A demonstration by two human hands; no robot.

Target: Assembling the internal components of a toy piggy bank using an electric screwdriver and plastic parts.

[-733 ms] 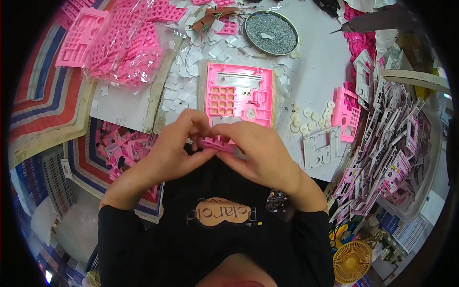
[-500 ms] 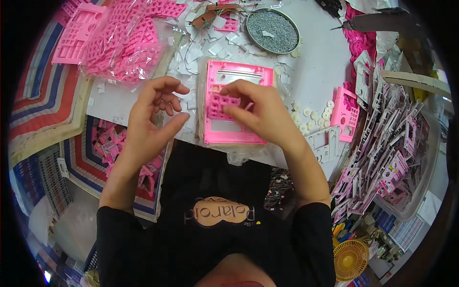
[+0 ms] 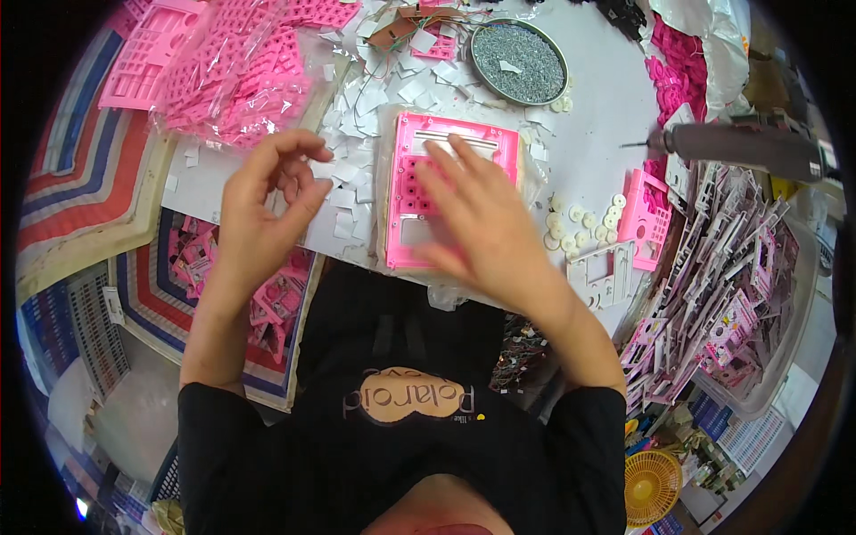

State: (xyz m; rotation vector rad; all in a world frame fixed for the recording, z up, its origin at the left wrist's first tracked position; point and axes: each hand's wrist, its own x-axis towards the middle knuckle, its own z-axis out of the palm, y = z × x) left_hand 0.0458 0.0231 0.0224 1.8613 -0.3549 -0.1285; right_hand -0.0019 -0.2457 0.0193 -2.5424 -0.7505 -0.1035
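Note:
A pink plastic casing (image 3: 403, 254) lies on a wrapped block at the table's front edge. Inside its left half sits a pink rubber keypad (image 3: 414, 189), partly hidden by my fingers. My right hand (image 3: 486, 218) hovers over the casing with fingers spread and slightly blurred, apparently holding nothing. To the left of the casing, above the table edge, my left hand (image 3: 267, 196) is raised with its fingers loosely curled and the thumb apart. Nothing shows in it.
A clear bag of pink keypads (image 3: 241, 80) lies at the far left. Behind the casing stand scattered white paper squares (image 3: 357, 111) and a round tin of screws (image 3: 520, 62). An electric screwdriver (image 3: 740, 147) hangs at right, above a bin of printed panels (image 3: 713, 294). White discs (image 3: 584, 223) lie nearby.
My right hand has let go of the pink keypad, which now lies in the casing, and its fingers have spread. My left hand has shifted slightly left. The screwdriver has swung lower.

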